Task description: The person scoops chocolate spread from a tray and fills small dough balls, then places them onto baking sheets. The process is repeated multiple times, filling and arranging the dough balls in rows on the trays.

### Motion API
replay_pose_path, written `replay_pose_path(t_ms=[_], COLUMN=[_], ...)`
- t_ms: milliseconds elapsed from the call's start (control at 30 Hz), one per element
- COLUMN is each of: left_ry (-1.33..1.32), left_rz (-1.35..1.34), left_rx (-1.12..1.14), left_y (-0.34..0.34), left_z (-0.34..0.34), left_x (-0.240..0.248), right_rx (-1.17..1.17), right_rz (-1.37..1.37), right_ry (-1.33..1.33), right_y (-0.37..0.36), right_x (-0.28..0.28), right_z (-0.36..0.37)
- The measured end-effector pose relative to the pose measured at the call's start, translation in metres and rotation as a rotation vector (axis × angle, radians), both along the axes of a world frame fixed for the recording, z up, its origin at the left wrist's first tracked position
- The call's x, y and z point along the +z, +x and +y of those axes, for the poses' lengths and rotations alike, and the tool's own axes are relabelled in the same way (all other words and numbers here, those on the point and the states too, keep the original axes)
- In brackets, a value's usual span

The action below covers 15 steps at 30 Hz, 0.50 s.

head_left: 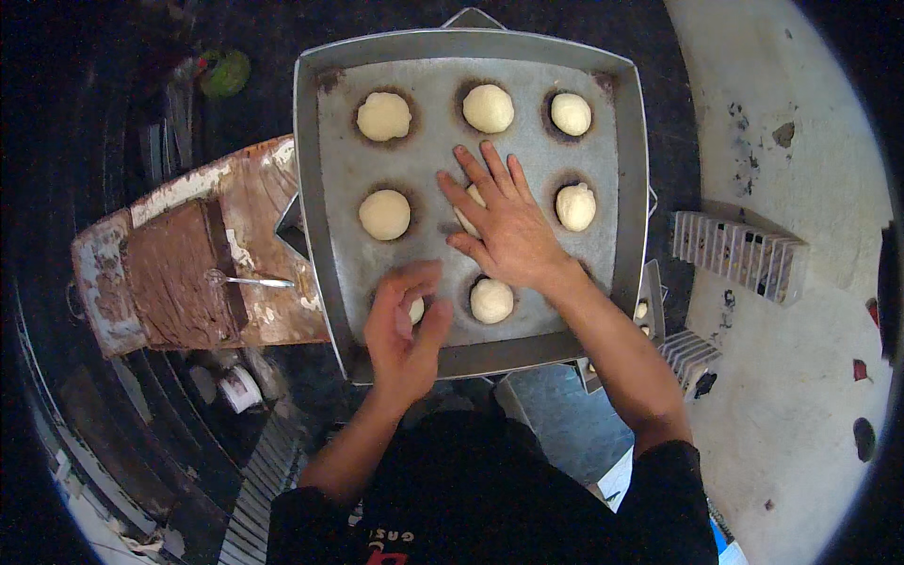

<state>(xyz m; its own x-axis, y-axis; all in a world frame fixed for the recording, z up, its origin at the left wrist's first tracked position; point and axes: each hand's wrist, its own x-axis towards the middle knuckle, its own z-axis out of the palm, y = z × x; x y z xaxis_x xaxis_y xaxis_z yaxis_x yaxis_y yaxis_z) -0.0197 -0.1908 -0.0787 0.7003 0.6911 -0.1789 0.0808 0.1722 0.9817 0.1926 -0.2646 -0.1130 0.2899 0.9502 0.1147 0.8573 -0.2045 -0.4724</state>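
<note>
Pale round dough balls sit in rows inside a large square metal baking tray point(348, 282), each with a dark ring around it. My right hand point(513, 231) lies flat with fingers spread over the middle dough ball point(468, 209), mostly covering it. At the tray's lower left, my left hand point(400, 325) is cupped, thumb and fingers apart. Part of a dough ball point(415, 311) shows in the gap; whether the hand touches it I cannot tell. Between my wrists lies another dough ball point(492, 301). Along the far side is a dough ball point(488, 109) in plain sight.
Left of the tray, a worn wooden board point(268, 193) carries a slab of brown paste point(179, 273) and a metal-handled utensil point(259, 281). More metal trays point(650, 297) show underneath at the right. Ridged light-coloured racks point(739, 254) stand by the pale wall point(782, 94).
</note>
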Motion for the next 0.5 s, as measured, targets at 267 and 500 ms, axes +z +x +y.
replay_pose_path(t_ms=[267, 500], left_ry=[-0.642, -0.023], left_rz=[-0.024, -0.082], left_rx=[0.185, 0.092], left_y=[0.082, 0.025], left_z=[0.014, 0.012], left_x=[-0.024, 0.006], right_rx=[-0.098, -0.173], right_rz=[0.169, 0.256], right_ry=[0.159, 0.019], right_y=[-0.004, -0.006], right_x=[-0.020, 0.034], right_z=[0.008, 0.024])
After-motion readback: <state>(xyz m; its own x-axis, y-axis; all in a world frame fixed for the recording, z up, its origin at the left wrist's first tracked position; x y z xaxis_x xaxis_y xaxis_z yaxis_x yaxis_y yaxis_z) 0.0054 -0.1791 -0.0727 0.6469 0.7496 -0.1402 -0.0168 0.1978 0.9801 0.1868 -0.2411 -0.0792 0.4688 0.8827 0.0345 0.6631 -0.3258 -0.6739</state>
